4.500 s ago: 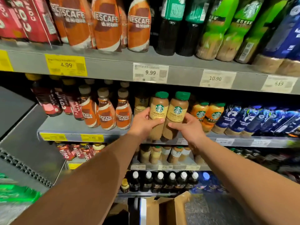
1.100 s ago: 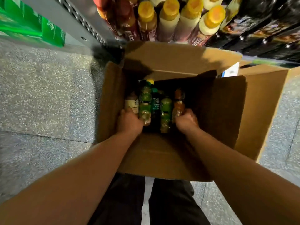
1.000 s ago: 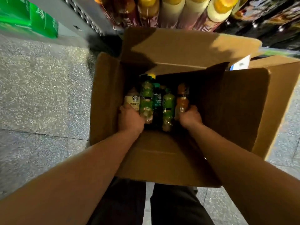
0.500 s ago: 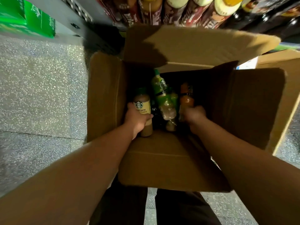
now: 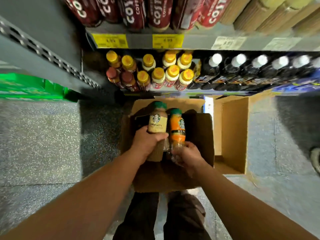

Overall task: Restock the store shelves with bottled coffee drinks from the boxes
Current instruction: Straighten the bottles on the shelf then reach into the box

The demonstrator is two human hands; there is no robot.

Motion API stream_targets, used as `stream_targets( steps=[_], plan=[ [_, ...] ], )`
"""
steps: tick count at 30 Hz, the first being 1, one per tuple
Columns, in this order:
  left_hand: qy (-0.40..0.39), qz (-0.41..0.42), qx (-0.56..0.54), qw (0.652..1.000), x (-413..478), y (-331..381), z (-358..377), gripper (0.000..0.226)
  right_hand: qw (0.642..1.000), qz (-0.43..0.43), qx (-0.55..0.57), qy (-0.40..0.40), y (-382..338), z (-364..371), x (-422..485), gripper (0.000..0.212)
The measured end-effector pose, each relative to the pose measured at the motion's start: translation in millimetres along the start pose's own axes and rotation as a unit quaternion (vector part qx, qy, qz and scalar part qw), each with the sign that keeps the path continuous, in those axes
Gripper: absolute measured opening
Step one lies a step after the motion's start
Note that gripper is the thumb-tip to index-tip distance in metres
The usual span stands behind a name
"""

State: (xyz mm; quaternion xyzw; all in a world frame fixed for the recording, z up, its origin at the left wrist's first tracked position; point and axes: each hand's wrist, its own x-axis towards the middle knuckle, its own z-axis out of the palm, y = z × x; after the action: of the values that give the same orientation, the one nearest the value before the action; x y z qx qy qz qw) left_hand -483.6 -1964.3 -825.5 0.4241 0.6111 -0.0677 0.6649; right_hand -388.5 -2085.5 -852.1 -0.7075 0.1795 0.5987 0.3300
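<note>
We are curling our left fingers (image 5: 141,132) round the lower half of the tan latte bottle (image 5: 157,121), thumb lying across its front, so the left hand (image 5: 149,143) is gripping it firmly. Our right fingers (image 5: 189,144) are wrapping the clear base of the orange bottle (image 5: 177,128), and the right hand (image 5: 188,154) is holding it just beside the first. Both green-capped bottles are pointing up and away from us, side by side, over the open cardboard box (image 5: 200,135) that is sitting on the speckled floor (image 5: 43,139) in front of our dark trousers (image 5: 183,215). A second open box (image 5: 232,134) is standing just to its right. Beyond the boxes, yellow-capped bottles (image 5: 158,73) and dark white-capped bottles (image 5: 239,66) are filling the bottom shelf, with red Costa bottles (image 5: 155,14) above yellow price tags (image 5: 110,40).
</note>
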Motion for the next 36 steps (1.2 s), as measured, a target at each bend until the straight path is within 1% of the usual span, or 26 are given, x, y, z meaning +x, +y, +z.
stream_targets(
  steps=[2, 4, 6, 8, 9, 12, 14, 17, 20, 22, 23, 24, 26, 27, 28, 30, 31, 32, 33, 36],
  plan=[
    [-0.003, 0.009, -0.014, 1.000, -18.4, 11.4, -0.6, 0.033, 0.999, -0.026, 0.035, -0.003, -6.9, 0.4, -19.2, 0.049],
    [0.004, 0.023, -0.024, 0.999, -36.3, 19.9, -0.1, 0.037, 0.997, -0.057, 0.057, -0.007, -15.4, 3.0, -39.4, 0.051],
    [0.016, 0.047, -0.024, 0.998, -54.5, 26.3, 2.7, 0.050, 0.994, -0.088, 0.061, -0.009, -23.5, 4.7, -60.3, 0.051],
    [0.017, 0.070, -0.012, 0.997, -75.2, 31.8, 6.1, 0.071, 0.992, -0.111, 0.055, -0.016, -29.5, 2.5, -82.2, 0.046],
    [0.011, 0.076, -0.016, 0.997, -85.8, 35.1, 8.7, 0.074, 0.991, -0.118, 0.054, -0.020, -31.1, -1.3, -91.7, 0.045],
    [0.006, 0.087, -0.041, 0.995, -112.7, 45.7, 18.0, 0.051, 0.986, -0.150, 0.056, -0.037, -34.2, -16.9, -117.2, 0.049],
    [0.003, 0.102, -0.069, 0.992, -135.9, 50.6, 27.4, 0.047, 0.982, -0.172, 0.060, -0.048, -31.7, -30.0, -139.8, 0.056],
    [0.008, 0.136, -0.094, 0.986, -175.9, 57.3, 42.8, 0.047, 0.973, -0.218, 0.054, -0.051, -24.6, -51.0, -177.3, 0.058],
    [0.020, 0.164, -0.088, 0.982, -215.1, 67.0, 58.8, 0.056, 0.962, -0.263, 0.049, -0.053, -21.1, -73.5, -224.6, 0.052],
    [0.020, 0.186, -0.087, 0.978, -241.5, 77.8, 70.6, 0.051, 0.953, -0.289, 0.062, -0.060, -22.4, -89.7, -254.8, 0.046],
    [0.019, 0.197, -0.091, 0.976, -255.5, 83.5, 76.5, 0.049, 0.949, -0.301, 0.066, -0.058, -24.8, -97.3, -269.3, 0.039],
    [0.017, 0.212, -0.093, 0.973, -268.8, 89.0, 82.0, 0.050, 0.945, -0.314, 0.067, -0.057, -27.6, -105.1, -283.1, 0.033],
    [0.009, 0.238, -0.093, 0.967, -294.8, 100.6, 92.3, 0.053, 0.938, -0.336, 0.070, -0.047, -34.3, -117.5, -309.4, 0.028],
    [0.002, 0.251, -0.099, 0.963, -310.2, 106.7, 96.7, 0.053, 0.933, -0.349, 0.073, -0.044, -37.8, -122.3, -323.7, 0.028],
    [-0.009, 0.272, -0.104, 0.957, -321.6, 112.4, 100.3, 0.054, 0.928, -0.363, 0.075, -0.044, -41.2, -127.3, -336.6, 0.034],
    [-0.015, 0.294, -0.092, 0.951, -343.7, 124.7, 107.1, 0.059, 0.920, -0.382, 0.078, -0.040, -46.7, -137.9, -359.6, 0.051],
    [-0.006, 0.295, -0.084, 0.952, -354.8, 130.9, 110.5, 0.053, 0.918, -0.388, 0.075, -0.032, -49.4, -143.5, -369.1, 0.055],
    [0.004, 0.300, -0.084, 0.950, -367.2, 136.6, 112.8, 0.044, 0.916, -0.395, 0.071, -0.027, -51.7, -148.5, -377.3, 0.056],
    [0.017, 0.306, -0.087, 0.948, -375.6, 142.3, 114.6, 0.041, 0.913, -0.401, 0.067, -0.024, -54.3, -152.5, -386.6, 0.055],
    [0.040, 0.329, -0.077, 0.940, -397.3, 155.9, 117.9, 0.049, 0.904, -0.424, 0.064, -0.006, -63.4, -161.1, -413.3, 0.052]
  ],
)
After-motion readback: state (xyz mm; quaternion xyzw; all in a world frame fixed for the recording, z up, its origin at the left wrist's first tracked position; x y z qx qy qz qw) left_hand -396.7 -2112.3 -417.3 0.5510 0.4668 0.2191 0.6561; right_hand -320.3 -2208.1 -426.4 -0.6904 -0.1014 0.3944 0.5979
